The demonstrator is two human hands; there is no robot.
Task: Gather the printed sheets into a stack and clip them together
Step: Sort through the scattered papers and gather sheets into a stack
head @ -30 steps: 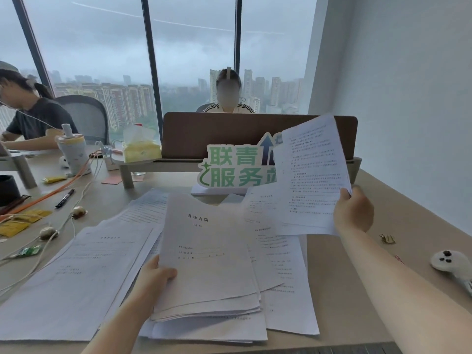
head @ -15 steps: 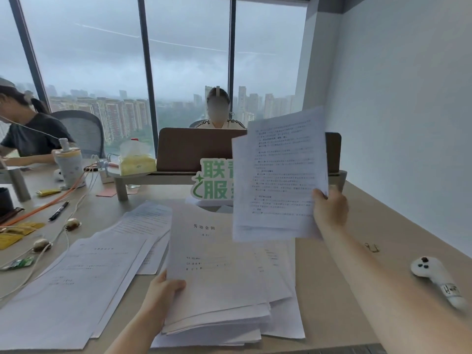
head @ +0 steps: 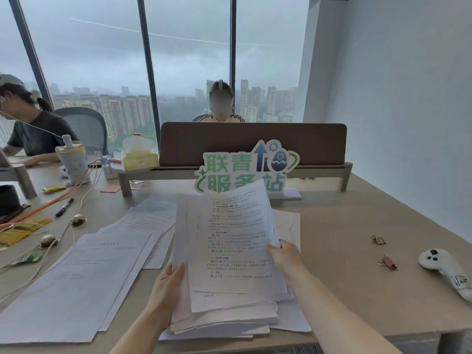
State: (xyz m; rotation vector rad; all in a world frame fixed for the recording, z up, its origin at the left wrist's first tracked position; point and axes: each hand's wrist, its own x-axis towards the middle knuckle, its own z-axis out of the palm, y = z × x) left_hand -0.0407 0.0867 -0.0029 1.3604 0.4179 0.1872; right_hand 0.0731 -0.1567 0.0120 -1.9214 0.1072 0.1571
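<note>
A thick, uneven stack of printed sheets point(head: 229, 310) lies on the desk in front of me. My left hand point(head: 168, 284) grips its left edge. My right hand point(head: 283, 256) holds a few printed sheets point(head: 235, 238) by their right edge, lying on top of the stack with their far end still raised. More loose sheets point(head: 84, 282) are spread flat to the left. A gold binder clip point(head: 378, 239) and a pink binder clip point(head: 388, 261) lie on the desk to the right, apart from both hands.
A green and white sign point(head: 245, 169) stands behind the stack, before a brown divider point(head: 252, 141). Cables, a pen point(head: 64, 207) and yellow packets clutter the left side. A white controller point(head: 445, 270) rests at far right. Two people sit beyond the desk.
My right hand has brought its sheets down from the air at the right onto the top of the stack. My left hand has stayed on the stack's left edge.
</note>
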